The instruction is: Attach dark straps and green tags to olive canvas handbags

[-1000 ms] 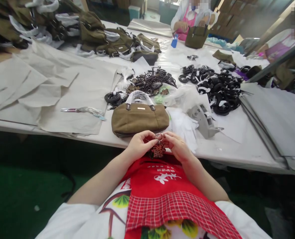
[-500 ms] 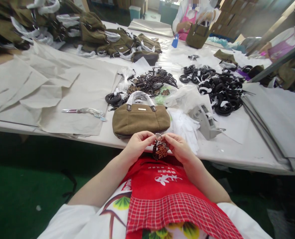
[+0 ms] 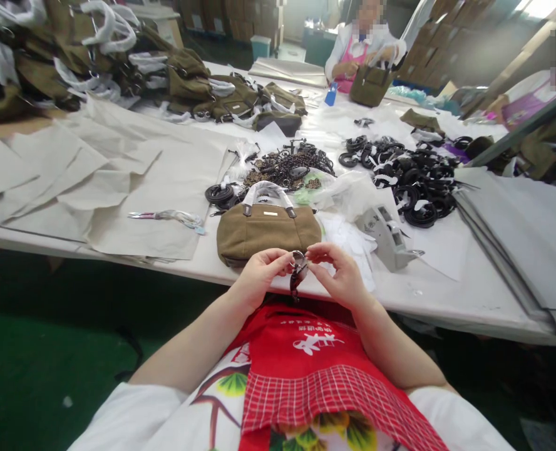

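Note:
Between my two hands hangs a key ring charm [image 3: 297, 275], a silver metal ring with dark dangling pieces below it. My left hand [image 3: 262, 275] pinches the ring between thumb and forefinger. From the other side, my right hand [image 3: 338, 274] has its thumb and forefinger at the ring and the top of the charm; what exactly sits in its fingertips is too small to tell. Just behind my hands an olive-brown handbag [image 3: 268, 233] stands at the table's front edge, its two handles [image 3: 268, 193] wrapped in white.
Behind the handbag lies a heap of charms [image 3: 292, 163], with coiled black straps [image 3: 404, 169] to its right. A grey tape dispenser [image 3: 386, 238] stands at right, scissors [image 3: 165, 217] lie at left on paper sheets [image 3: 165, 156]. Piled bags [image 3: 184, 81] are behind; a co-worker [image 3: 365, 50] holds another bag.
The charm has turned, so its patterned face now shows edge-on and darker. My right fingers have shifted and lifted slightly at the ring. The whole view has tilted up a little.

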